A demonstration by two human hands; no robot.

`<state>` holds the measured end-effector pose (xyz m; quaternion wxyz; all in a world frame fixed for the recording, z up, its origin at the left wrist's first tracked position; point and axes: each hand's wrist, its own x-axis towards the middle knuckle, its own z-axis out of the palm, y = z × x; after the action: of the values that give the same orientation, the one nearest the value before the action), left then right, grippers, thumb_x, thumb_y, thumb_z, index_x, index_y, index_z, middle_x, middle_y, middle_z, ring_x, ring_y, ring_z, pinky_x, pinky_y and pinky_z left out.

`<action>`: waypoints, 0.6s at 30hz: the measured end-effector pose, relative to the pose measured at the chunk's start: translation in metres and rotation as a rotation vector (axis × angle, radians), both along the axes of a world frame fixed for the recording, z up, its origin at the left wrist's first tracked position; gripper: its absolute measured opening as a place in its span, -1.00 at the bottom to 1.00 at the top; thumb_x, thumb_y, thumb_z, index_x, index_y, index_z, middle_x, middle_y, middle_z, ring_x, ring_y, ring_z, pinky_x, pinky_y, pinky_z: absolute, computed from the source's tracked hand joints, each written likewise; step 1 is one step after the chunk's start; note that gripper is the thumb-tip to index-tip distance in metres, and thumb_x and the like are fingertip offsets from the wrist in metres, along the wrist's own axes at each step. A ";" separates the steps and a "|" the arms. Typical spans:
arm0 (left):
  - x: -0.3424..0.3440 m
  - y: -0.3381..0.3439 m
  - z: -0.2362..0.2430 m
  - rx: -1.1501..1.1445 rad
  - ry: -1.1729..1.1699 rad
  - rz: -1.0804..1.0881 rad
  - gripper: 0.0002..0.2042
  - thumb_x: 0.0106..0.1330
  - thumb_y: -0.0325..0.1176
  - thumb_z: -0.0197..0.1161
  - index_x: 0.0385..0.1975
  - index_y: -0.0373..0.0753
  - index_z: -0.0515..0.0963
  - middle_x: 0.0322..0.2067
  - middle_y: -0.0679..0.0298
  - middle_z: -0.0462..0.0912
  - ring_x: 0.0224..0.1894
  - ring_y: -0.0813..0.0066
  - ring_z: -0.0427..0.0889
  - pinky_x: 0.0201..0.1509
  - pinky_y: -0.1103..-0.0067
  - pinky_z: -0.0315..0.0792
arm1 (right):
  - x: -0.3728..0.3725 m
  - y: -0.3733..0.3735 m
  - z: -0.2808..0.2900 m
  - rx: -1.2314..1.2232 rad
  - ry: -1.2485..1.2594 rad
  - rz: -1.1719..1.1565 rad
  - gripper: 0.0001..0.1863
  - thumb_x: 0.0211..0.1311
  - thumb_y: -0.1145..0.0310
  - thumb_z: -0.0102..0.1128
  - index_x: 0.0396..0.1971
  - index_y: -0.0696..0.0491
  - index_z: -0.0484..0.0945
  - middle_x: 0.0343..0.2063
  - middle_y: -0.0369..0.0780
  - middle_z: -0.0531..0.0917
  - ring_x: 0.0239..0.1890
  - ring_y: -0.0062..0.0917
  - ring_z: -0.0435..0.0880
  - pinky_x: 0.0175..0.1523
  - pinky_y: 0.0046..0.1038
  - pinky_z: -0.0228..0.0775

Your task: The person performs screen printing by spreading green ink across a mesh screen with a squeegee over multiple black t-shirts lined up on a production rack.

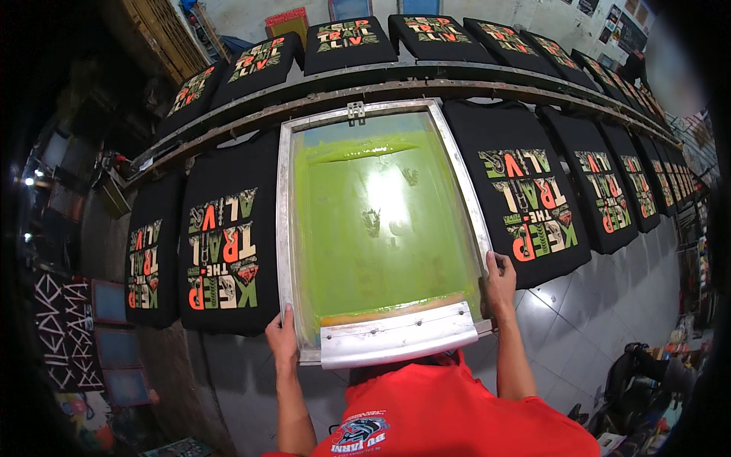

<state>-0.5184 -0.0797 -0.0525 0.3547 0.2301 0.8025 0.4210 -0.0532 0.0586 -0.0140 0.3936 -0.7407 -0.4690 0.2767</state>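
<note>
A silk-screen frame (pixel 283 206) with a pale metal rim and green-smeared mesh (pixel 343 228) lies in front of me. My left hand (pixel 283 341) grips its near left side, thumb along the rim and fingers hidden below. Higher up on the right side, my right hand (pixel 500 283) is closed round the rim. A wide metal-backed squeegee (pixel 396 337) rests across the near end of the frame, touched by neither hand. Wet green ink (pixel 362 151) is banked along the far end of the mesh. At the far rim sits a metal hinge clamp (pixel 355 113).
Black printed T-shirts (pixel 221 251) lie on boards to the left, and more (pixel 525 206) line the right. Beyond a long rail (pixel 228 129) runs another row of shirts (pixel 350 46). Cluttered gear (pixel 640 381) stands at the lower right, on a tiled floor (pixel 556 305).
</note>
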 end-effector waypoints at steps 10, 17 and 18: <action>-0.005 0.016 -0.004 -0.078 -0.017 -0.075 -0.59 0.50 -0.18 0.27 -0.01 -0.51 0.67 -0.26 0.21 0.78 -0.24 0.61 0.57 -0.07 0.56 0.49 | -0.006 0.007 -0.003 -0.037 0.002 -0.043 -0.37 0.35 -0.09 0.31 0.07 0.23 0.62 -0.25 -0.08 0.75 -0.24 -0.45 0.68 -0.06 -0.39 0.49; 0.007 0.019 -0.032 0.099 0.010 -0.017 -0.58 0.50 -0.21 0.28 0.09 -0.51 0.62 -0.16 0.16 0.78 -0.16 0.57 0.58 0.01 0.56 0.49 | -0.006 0.000 -0.023 0.191 -0.009 -0.041 -0.37 0.30 0.06 0.40 0.18 0.24 0.56 -0.02 0.07 0.73 0.08 -0.22 0.74 0.23 -0.27 0.50; 0.010 0.019 -0.029 0.145 0.028 -0.016 -0.58 0.50 -0.22 0.28 0.11 -0.50 0.61 -0.14 0.16 0.78 -0.15 0.57 0.58 0.02 0.56 0.49 | -0.009 0.001 -0.020 0.230 0.043 -0.056 -0.35 0.29 0.07 0.42 0.20 0.24 0.54 -0.01 0.08 0.72 0.07 -0.20 0.74 0.23 -0.26 0.50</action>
<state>-0.5088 -0.0604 -0.0815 0.3289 0.2674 0.7729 0.4721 -0.0618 0.0591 -0.0343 0.4935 -0.6972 -0.4683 0.2258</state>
